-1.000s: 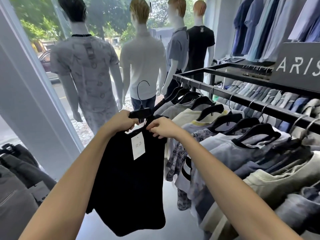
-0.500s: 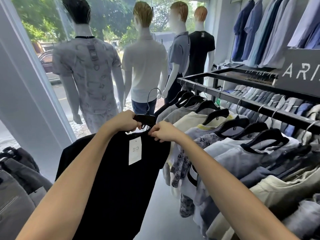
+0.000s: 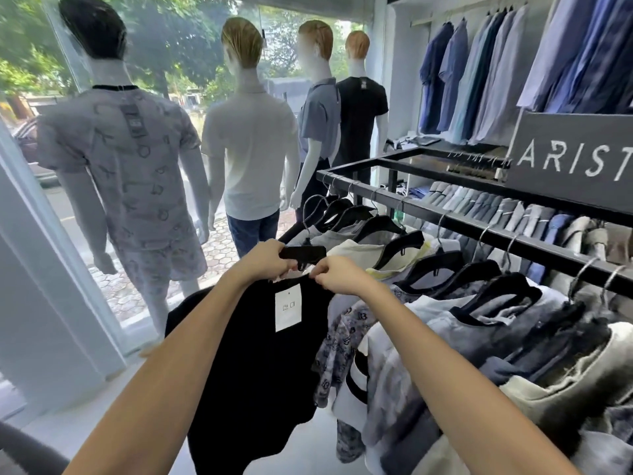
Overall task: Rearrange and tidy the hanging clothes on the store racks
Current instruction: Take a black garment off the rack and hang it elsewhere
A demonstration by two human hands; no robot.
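Under both hands, hanger half-hidden

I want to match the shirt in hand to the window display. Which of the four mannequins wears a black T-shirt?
The farthest mannequin, at the right end of the row by the wall. The other three wear a patterned grey set, a white shirt and a grey-blue polo.

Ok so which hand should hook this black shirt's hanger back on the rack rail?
Probably the left hand: it grips the black hanger, just below its hook. The right hand only pinches the black shirt collar.
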